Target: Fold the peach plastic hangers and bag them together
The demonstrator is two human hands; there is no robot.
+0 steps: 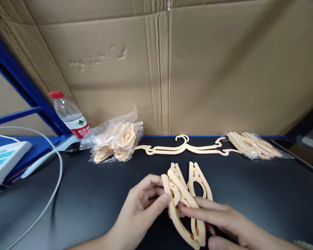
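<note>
- A cardboard wall (pixel 224 69), creased down its middle, stands all along the far edge of the table.
- The black table (pixel 94 194) carries everything else. A blue frame (pixel 23 90) slants up at its far left corner.
- The left hand (pixel 142 205) comes in from the near edge, a little left of centre. Its fingers are curled in and the thumb presses against them, pinching the left side of the folded hangers (pixel 181 191).
- The right hand (pixel 224 220) comes in from the near right. Its fingers are stretched almost flat across the lower half of the same bundle, with the thumb tucked underneath at the near edge, so the bundle is clasped between them.
- The folded hangers are peach plastic, several stacked loosely together. They are at the middle of the near edge with their tips fanning toward the far side.
- One open hanger (pixel 182 149) lies spread flat along the far edge, at centre.
- A clear bag of hangers (pixel 114 140) sits left of it, and a flatter bag (pixel 253 145) lies toward the far right corner.
- A water bottle (pixel 70 114) with a red cap leans by the blue frame.
- A white device (pixel 5 156) sits at the left edge, and a pale cable (pixel 58 173) curves from it toward the near edge.
</note>
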